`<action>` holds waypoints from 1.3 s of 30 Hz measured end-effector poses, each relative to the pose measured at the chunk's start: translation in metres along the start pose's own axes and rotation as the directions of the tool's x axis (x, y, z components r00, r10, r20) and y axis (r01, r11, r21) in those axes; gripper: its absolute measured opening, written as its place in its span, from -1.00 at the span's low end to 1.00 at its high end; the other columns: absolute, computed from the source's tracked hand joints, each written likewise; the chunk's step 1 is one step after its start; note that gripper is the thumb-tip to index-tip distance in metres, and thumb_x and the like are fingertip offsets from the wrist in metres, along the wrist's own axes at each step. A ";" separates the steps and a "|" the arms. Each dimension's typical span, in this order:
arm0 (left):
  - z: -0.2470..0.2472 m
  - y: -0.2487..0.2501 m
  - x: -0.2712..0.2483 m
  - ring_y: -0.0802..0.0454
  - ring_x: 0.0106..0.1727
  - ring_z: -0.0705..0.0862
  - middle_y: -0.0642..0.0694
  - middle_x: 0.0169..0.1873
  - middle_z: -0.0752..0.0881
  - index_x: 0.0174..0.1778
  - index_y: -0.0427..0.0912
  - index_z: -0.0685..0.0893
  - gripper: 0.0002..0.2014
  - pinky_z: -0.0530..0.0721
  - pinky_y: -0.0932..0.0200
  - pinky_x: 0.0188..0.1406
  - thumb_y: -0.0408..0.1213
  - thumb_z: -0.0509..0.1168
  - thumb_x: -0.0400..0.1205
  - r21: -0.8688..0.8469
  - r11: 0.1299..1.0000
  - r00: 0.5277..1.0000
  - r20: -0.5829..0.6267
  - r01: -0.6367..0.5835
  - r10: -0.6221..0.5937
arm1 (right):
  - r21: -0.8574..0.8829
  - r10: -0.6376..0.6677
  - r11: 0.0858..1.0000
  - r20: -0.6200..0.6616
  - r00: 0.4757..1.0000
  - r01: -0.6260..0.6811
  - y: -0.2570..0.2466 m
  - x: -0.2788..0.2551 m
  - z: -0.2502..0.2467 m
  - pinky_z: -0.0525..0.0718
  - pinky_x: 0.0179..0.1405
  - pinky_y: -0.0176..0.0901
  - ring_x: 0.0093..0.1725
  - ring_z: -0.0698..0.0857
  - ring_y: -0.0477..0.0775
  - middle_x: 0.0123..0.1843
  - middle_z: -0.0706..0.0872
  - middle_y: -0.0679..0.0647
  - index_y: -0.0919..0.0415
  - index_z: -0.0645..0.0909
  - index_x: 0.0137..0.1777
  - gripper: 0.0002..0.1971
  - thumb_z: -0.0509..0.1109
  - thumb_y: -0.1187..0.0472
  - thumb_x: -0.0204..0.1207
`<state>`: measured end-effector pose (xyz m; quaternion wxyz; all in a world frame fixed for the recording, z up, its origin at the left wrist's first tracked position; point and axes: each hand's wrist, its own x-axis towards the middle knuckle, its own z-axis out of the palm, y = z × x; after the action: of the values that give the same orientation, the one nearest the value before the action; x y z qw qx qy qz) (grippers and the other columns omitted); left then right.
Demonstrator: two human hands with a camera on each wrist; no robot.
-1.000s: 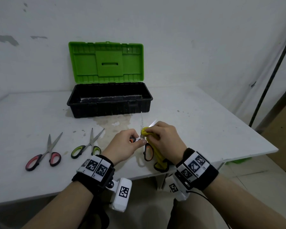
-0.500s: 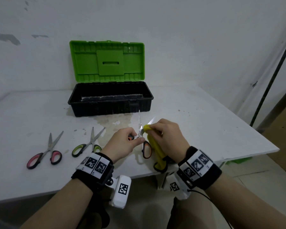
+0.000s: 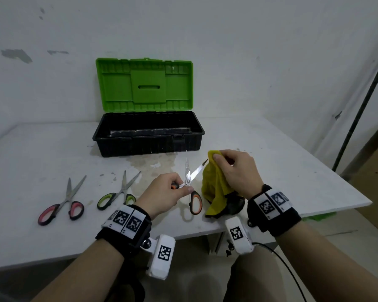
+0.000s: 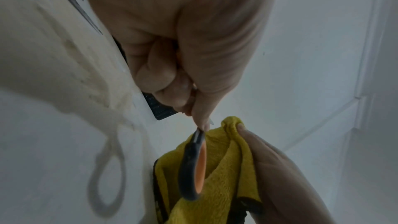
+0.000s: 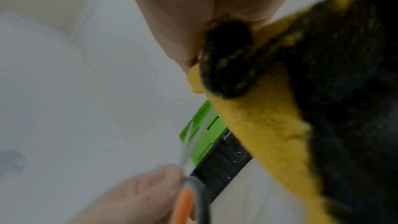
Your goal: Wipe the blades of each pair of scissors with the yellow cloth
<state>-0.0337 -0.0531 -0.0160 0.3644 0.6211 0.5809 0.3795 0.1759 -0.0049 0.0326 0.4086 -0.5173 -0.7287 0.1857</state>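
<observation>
My left hand (image 3: 172, 189) pinches the orange-handled scissors (image 3: 194, 198) near the pivot and holds them above the table with the blades spread apart. One orange-and-grey handle loop (image 4: 194, 168) hangs free below my fingers. My right hand (image 3: 234, 171) grips the yellow cloth (image 3: 214, 184) at its top, at the tip of the right blade. The cloth (image 5: 258, 122) has a dark edge and drapes down to the table. The pink-handled scissors (image 3: 61, 209) and the green-handled scissors (image 3: 116, 196) lie on the table at the left.
An open toolbox (image 3: 148, 136) with a black base and a raised green lid (image 3: 144, 85) stands behind the hands. The white table (image 3: 282, 171) ends close at the front and the right. A dark pole (image 3: 362, 110) leans against the wall at the right.
My right hand has slid the cloth up and to the right along the blade, from near the pivot to the tip. The scissors stay in my left hand.
</observation>
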 end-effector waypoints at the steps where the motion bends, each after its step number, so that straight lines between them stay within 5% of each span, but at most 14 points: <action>1: 0.000 -0.001 0.001 0.03 -0.44 0.49 0.00 -0.51 0.51 -0.26 -0.11 0.60 -0.73 0.54 0.00 -0.33 -0.06 0.50 0.57 -0.012 1.000 1.000 -0.002 0.006 -0.006 | 0.066 0.020 0.998 0.032 0.999 -0.022 -0.001 -0.001 0.000 0.59 -0.19 -0.41 -0.19 0.69 -0.23 -0.21 0.77 -0.13 -0.01 0.76 -0.06 -0.80 0.31 0.00 0.62; 4: 0.001 -0.003 0.002 0.01 -0.42 0.49 0.00 -0.51 0.51 -0.27 -0.10 0.62 -0.73 0.53 -0.02 -0.32 -0.05 0.51 0.56 -0.023 1.000 1.000 -0.002 0.020 -0.020 | 0.250 0.044 0.965 0.142 0.989 -0.079 -0.007 -0.008 0.003 0.67 -0.08 -0.14 -0.14 0.71 -0.06 -0.14 0.76 -0.01 0.01 0.66 0.01 -0.83 0.23 0.06 0.68; 7: 0.003 0.000 0.001 0.01 -0.43 0.49 -0.02 -0.51 0.51 -0.23 -0.16 0.63 -0.73 0.50 0.06 -0.37 -0.08 0.52 0.57 -0.074 0.997 0.999 0.014 0.033 -0.033 | 0.355 0.056 0.926 0.201 0.978 -0.126 -0.008 -0.015 0.007 0.63 -0.30 0.00 -0.35 0.63 0.06 -0.22 0.72 0.25 -0.05 0.50 0.10 -0.91 0.30 0.05 0.64; 9: 0.005 0.003 0.000 0.01 -0.44 0.48 -0.01 -0.53 0.50 -0.21 -0.20 0.63 -0.73 0.48 0.11 -0.39 -0.10 0.51 0.58 -0.092 0.995 0.999 0.029 0.032 -0.029 | 0.217 0.011 0.975 0.150 0.989 -0.044 -0.003 -0.015 0.013 0.63 -0.31 -0.05 -0.36 0.63 -0.01 -0.27 0.73 0.14 -0.07 0.57 0.00 -0.94 0.36 0.02 0.60; 11: 0.007 0.003 -0.001 0.03 -0.46 0.48 0.03 -0.56 0.50 -0.21 -0.18 0.63 -0.74 0.48 0.10 -0.39 -0.09 0.52 0.57 -0.102 0.994 0.999 0.039 0.041 -0.037 | 0.079 -0.041 0.996 0.069 0.997 0.035 0.002 -0.015 0.019 0.67 -0.11 -0.19 -0.17 0.68 -0.13 -0.18 0.76 -0.07 -0.06 0.72 -0.09 -0.92 0.42 0.00 0.55; 15: 0.007 0.001 -0.001 0.07 -0.50 0.44 0.05 -0.57 0.49 -0.22 -0.16 0.63 -0.74 0.45 0.11 -0.42 -0.09 0.52 0.57 -0.137 0.988 0.997 0.054 0.069 -0.062 | -0.070 -0.150 0.986 0.029 0.988 0.152 0.005 -0.019 0.025 0.45 -0.05 -0.56 -0.02 0.60 -0.16 0.01 0.62 -0.08 0.02 0.81 0.00 -0.79 0.48 -0.05 0.48; 19: 0.007 0.002 0.001 0.11 -0.54 0.42 0.04 -0.57 0.48 -0.21 -0.19 0.63 -0.74 0.43 0.19 -0.48 -0.11 0.51 0.58 -0.154 0.985 0.996 0.065 0.072 -0.062 | -0.119 -0.193 0.974 0.018 0.981 0.194 0.003 -0.022 0.023 0.53 -0.04 -0.47 -0.06 0.58 -0.17 0.02 0.61 -0.09 0.05 0.69 0.18 -0.73 0.47 0.04 0.51; 23: 0.008 0.006 0.002 0.13 -0.57 0.41 0.06 -0.60 0.47 -0.18 -0.23 0.63 -0.74 0.41 0.27 -0.53 -0.13 0.50 0.59 -0.169 0.984 0.997 0.038 0.065 -0.059 | -0.104 -0.291 0.953 -0.035 0.956 0.286 0.005 -0.019 0.022 0.59 -0.04 -0.39 -0.09 0.61 -0.20 -0.02 0.68 -0.09 0.05 0.73 0.06 -0.85 0.49 0.11 0.51; 26: 0.007 0.008 0.002 0.12 -0.56 0.42 0.04 -0.58 0.49 -0.15 -0.29 0.63 -0.72 0.42 0.26 -0.54 -0.13 0.50 0.59 -0.176 0.983 0.998 0.023 0.054 -0.051 | -0.124 -0.307 0.945 -0.027 0.951 0.302 0.011 -0.023 0.026 0.47 -0.04 -0.57 -0.13 0.58 -0.19 0.07 0.61 -0.07 0.04 0.78 0.08 -0.75 0.55 0.01 0.43; 31: 0.010 0.013 -0.001 0.10 -0.56 0.43 0.00 -0.57 0.49 -0.18 -0.29 0.62 -0.72 0.44 0.25 -0.53 -0.15 0.50 0.59 -0.171 0.985 1.000 0.017 0.021 -0.018 | -0.102 -0.341 0.938 -0.089 0.936 0.332 0.014 -0.026 0.027 0.63 -0.09 -0.31 -0.14 0.67 -0.07 -0.05 0.70 0.00 0.13 0.80 0.05 -0.82 0.53 0.13 0.48; 39: 0.009 0.016 -0.002 0.11 -0.55 0.42 0.02 -0.56 0.49 -0.21 -0.26 0.62 -0.72 0.45 0.27 -0.53 -0.13 0.51 0.58 -0.139 0.990 0.999 0.035 0.005 0.000 | -0.126 -0.333 0.938 -0.088 0.939 0.321 0.018 -0.018 0.021 0.62 -0.10 -0.34 -0.15 0.66 -0.09 -0.09 0.72 0.00 0.17 0.80 0.03 -0.85 0.46 0.15 0.55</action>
<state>-0.0189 -0.0567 -0.0053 0.4173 0.6000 0.5473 0.4078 0.1729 -0.0108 -0.0001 0.4434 -0.4197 -0.7906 0.0465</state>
